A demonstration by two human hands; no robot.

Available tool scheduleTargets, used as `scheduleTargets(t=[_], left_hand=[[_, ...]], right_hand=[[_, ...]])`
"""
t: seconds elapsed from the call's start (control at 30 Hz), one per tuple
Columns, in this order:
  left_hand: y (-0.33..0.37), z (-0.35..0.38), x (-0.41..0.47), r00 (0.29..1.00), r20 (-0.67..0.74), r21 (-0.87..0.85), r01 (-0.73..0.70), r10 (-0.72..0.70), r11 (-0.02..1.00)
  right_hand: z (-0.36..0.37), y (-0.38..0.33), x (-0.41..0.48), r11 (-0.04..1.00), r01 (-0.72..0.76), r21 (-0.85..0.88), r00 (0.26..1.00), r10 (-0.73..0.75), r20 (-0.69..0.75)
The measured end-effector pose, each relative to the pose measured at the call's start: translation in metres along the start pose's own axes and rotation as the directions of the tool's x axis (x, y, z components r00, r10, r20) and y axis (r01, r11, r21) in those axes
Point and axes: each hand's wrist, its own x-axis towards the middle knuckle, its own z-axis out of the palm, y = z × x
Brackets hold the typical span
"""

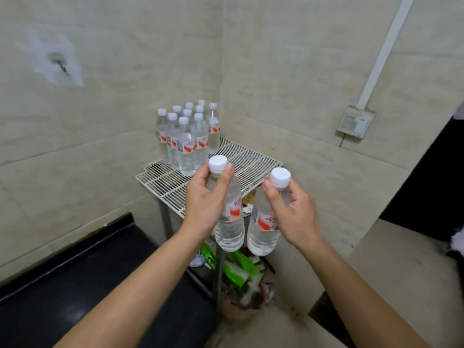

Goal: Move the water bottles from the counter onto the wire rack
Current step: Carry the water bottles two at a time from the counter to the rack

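Note:
My left hand grips a clear water bottle by its neck, just under the white cap. My right hand holds a second water bottle the same way. Both bottles hang upright in the air in front of the near edge of the white wire rack. Several more bottles with white caps and red-and-white labels stand clustered on the rack's back left corner, against the wall.
The black counter runs along the wall at lower left. Green packets and clutter lie under the rack. A wall socket with white conduit sits on the right wall. The rack's right half is bare wire.

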Motion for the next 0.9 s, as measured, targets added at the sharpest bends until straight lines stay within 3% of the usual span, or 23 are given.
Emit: scheduleTargets(t=[0.1,0.2,0.37,0.57,0.77,0.9], left_hand=[[-0.011,0.018,0.044,1.000,0.002,-0.015,0.024,-0.024,1.000],[-0.032,0.029,0.083,1.000,-0.018,0.019,0.026,-0.026,0.999],[-0.072,0.044,0.152,0.985,-0.166,0.020,0.047,-0.043,0.999],[-0.121,0.069,0.230,0.935,-0.352,0.119,0.088,-0.041,0.989],[-0.161,0.091,0.288,0.784,-0.619,0.150,0.172,-0.043,0.974],[-0.172,0.096,0.306,0.729,-0.682,0.323,0.243,0.047,0.915]], right_hand=[[0.000,0.024,0.048,0.999,-0.046,0.011,0.998,0.046,-0.037],[0.012,0.052,0.087,1.000,-0.003,-0.025,0.994,0.000,-0.107],[0.044,0.097,0.162,0.999,0.042,0.031,0.995,-0.039,-0.088],[0.091,0.156,0.268,0.991,0.098,0.092,0.982,-0.111,0.151],[0.136,0.199,0.353,0.977,0.127,0.169,0.919,-0.180,0.350],[0.162,0.219,0.378,0.960,0.180,0.216,0.842,-0.264,0.471]])
